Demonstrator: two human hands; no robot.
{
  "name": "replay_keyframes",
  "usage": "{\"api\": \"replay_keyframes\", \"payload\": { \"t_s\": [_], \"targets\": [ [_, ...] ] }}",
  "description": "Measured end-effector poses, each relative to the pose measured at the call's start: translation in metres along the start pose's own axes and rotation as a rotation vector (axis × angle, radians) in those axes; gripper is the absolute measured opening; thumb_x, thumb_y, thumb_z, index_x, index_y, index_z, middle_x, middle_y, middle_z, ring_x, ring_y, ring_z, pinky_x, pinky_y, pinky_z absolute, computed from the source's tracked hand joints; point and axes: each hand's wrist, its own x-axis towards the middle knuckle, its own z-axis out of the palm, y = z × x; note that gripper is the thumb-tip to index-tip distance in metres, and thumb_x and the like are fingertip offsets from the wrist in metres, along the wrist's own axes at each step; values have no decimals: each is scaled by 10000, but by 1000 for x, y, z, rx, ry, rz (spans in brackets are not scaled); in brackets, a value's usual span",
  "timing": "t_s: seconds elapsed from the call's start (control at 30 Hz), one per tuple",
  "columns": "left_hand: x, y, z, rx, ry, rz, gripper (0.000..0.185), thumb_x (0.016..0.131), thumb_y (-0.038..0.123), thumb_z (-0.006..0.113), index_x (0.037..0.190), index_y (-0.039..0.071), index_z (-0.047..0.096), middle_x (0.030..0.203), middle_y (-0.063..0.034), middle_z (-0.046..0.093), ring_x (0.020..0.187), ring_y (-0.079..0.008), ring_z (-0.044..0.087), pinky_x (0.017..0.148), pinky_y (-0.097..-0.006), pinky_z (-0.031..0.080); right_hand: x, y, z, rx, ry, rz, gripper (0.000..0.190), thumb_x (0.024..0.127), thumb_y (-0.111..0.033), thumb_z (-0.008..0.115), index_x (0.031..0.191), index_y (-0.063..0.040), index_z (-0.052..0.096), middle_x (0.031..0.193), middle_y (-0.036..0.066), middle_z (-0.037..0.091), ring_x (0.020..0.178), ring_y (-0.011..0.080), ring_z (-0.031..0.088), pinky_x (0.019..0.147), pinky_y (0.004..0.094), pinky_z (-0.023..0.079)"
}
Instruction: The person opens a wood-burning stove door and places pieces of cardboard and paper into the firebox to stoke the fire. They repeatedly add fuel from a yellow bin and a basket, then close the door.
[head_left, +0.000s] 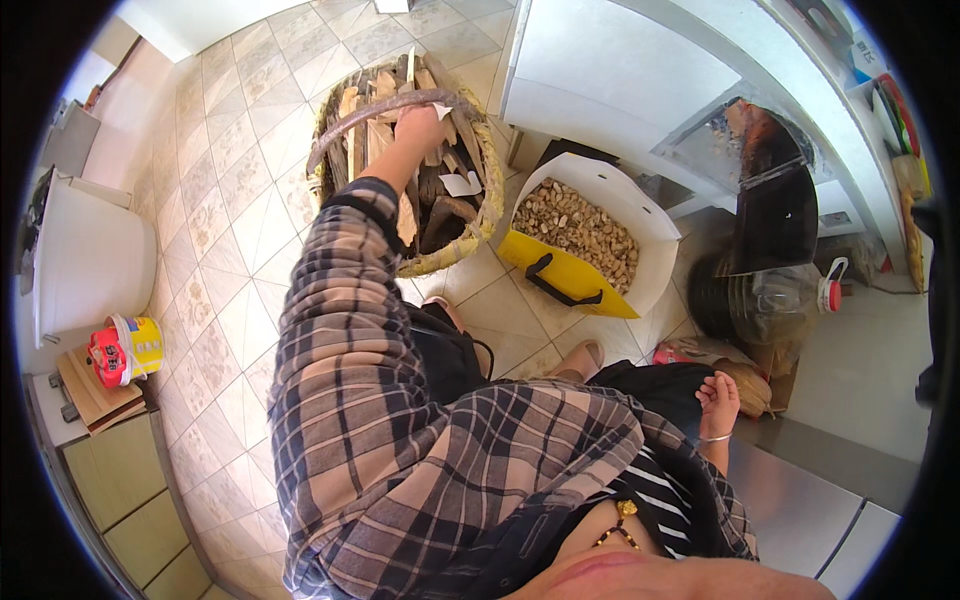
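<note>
My left hand (421, 127) reaches into a woven basket (491, 202) of split firewood (375, 135), just below its curved handle (360, 120). A small white scrap (442, 111) sticks out at its thumb side, apparently pinched in the fingers. The fingertips are hidden. Another white scrap (459, 184) lies on the wood. Beside the basket stands a yellow and white carrier bag (652, 202), filled with what look like peanut shells (577, 225). My right hand (718, 401), a bangle at its wrist, hangs by my right leg. Its fingers are loosely curled and hold nothing.
A white stove (600, 67) has a sooty firebox with an open dark metal door (776, 217). Under it lies a large plastic jug (772, 300) with a red cap. A red and yellow bucket (127, 349) sits on boards at left, near a white tub (94, 247).
</note>
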Motion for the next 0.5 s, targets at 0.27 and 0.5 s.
{"api": "replay_keyframes", "payload": {
  "t_s": [0.27, 0.5],
  "targets": [
    [-38, 42, -13, -239, -195, 312, 212, 722, 245, 602, 824, 70, 664, 843, -140, 642, 830, -325, 603, 740, -407, 482, 17, 1, -28, 164, -35, 56, 176, 927, -143, 502, 1050, -32, 560, 855, 84, 637, 690, 131, 616, 619, 274, 554],
    [-46, 71, -15, -356, -677, -18, 323, 661, 270, 666, 797, -21, 637, 770, -157, 650, 762, -290, 635, 684, -399, 501, 16, 9, -34, 210, -80, 21, 179, 928, -132, 497, 1066, -31, 552, 882, 88, 634, 691, 129, 619, 637, 279, 561]
  ]
}}
